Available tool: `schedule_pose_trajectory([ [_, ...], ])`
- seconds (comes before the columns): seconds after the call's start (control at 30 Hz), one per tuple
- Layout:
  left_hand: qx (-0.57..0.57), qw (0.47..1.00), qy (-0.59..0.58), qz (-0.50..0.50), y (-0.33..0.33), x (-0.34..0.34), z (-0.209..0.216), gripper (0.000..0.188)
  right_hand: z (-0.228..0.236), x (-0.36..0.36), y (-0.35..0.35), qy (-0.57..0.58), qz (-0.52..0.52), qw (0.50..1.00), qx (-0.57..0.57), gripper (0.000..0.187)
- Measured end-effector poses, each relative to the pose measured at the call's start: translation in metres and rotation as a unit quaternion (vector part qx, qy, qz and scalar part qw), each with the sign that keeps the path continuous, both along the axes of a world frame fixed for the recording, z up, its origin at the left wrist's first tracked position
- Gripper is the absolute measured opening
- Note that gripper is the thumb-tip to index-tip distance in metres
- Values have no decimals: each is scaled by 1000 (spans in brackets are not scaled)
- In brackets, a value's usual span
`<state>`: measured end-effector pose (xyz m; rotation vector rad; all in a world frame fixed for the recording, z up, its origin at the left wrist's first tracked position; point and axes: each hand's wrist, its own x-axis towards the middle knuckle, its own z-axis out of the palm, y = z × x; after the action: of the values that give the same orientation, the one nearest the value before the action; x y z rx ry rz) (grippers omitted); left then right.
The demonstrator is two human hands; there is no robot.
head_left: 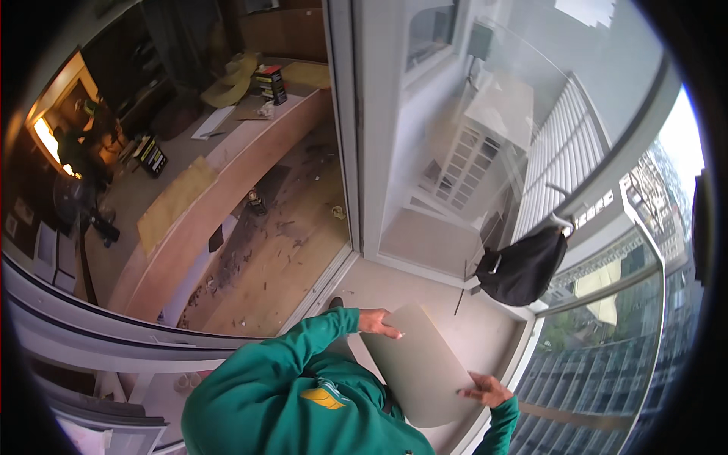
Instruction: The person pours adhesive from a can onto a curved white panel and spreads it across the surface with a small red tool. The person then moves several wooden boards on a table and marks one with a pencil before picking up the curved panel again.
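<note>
A flat, beige-grey rectangular sheet [417,364] is held in front of my body, tilted, with its surface facing up toward me. My left hand [379,323] grips its upper left edge, the thumb lying on the face and the other fingers partly hidden behind. At the lower right edge my right hand [486,390] is closed on the same sheet, thumb over the face. Both my arms wear green sleeves. What the sheet is made of, I cannot tell.
A black bag [523,265] hangs from the balcony railing at right. To the left, a sliding door frame [345,152] borders a room with a curved wooden counter [227,178], scattered debris and cans. A person [87,144] stands deeper inside. A white slatted cabinet [474,155] stands behind glass.
</note>
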<state>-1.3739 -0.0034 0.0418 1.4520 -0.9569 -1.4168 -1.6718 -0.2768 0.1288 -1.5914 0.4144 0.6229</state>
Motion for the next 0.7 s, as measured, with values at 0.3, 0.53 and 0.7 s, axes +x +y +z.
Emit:
schedule_pose_trajectory([
  [0.3,-149,927,-95,332,174,176,47,35,-98,229,-15,-140,-207,966,-65,58],
  [0.53,-68,877,-142,455,272,276,124,29,-267,435,125,-109,32,991,-72,80],
  [0.7,-98,775,-213,587,314,330,190,32,-269,595,223,-332,1,931,-152,94],
])
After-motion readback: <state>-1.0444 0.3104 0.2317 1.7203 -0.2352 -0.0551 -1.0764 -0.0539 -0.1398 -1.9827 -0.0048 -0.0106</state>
